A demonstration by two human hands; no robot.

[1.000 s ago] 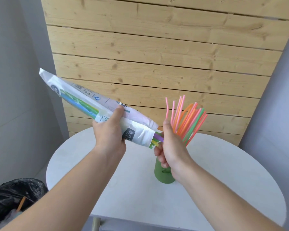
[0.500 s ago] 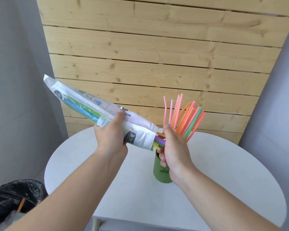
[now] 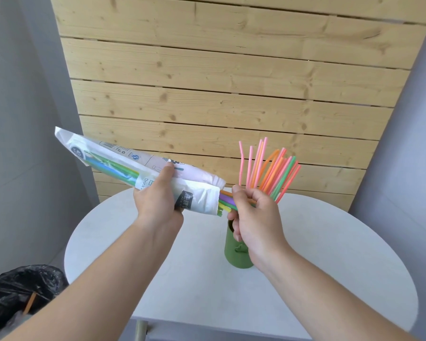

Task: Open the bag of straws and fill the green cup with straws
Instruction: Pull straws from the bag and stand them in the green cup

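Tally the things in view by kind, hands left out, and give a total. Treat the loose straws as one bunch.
Straw bag: 1
Straw bunch: 1
Green cup: 1
Round table: 1
Black bin bag: 1
Total: 5

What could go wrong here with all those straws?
The right hand pinches straw ends at the mouth of the bag with its wrist close to the cup; a tug might knock the cup over. The straws already in the cup lean and fan out, so some could tip out. The left hand holds the bag tilted mouth-down, so loose straws may slide onto the table.
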